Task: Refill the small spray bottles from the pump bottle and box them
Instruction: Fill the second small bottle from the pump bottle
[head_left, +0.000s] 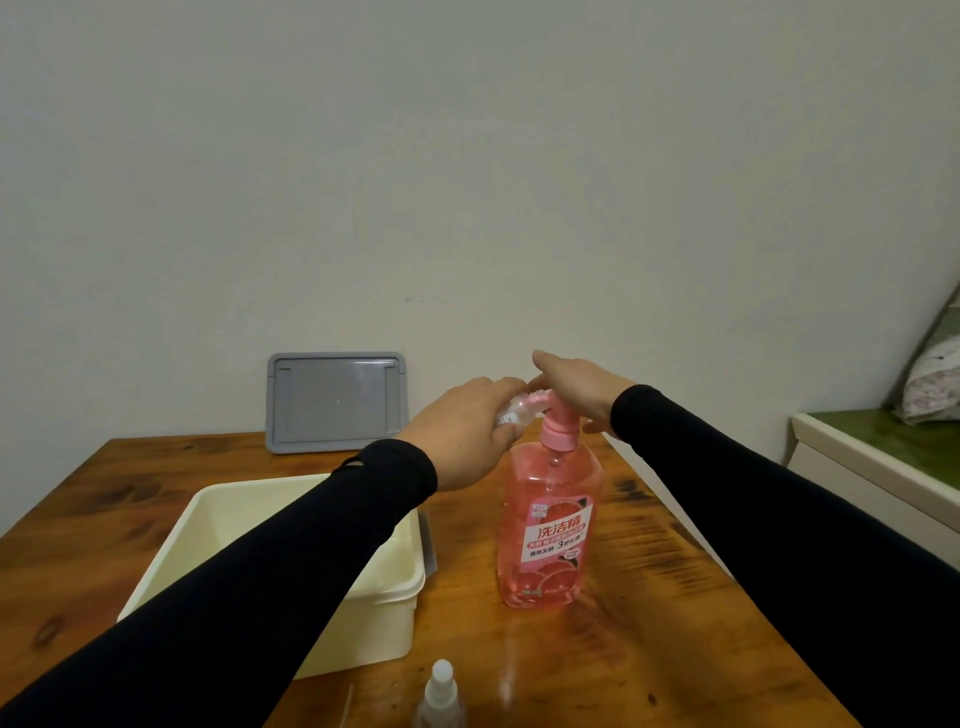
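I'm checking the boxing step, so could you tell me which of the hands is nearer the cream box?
Left. The left hand holds a small bottle just above the cream box's far corner; the right hand is on the pump bottle, further right.

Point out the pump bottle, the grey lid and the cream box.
pump bottle (548, 519): head view, on its label.
grey lid (335, 402): head view, middle of its panel.
cream box (387, 587): head view, on its near right rim.
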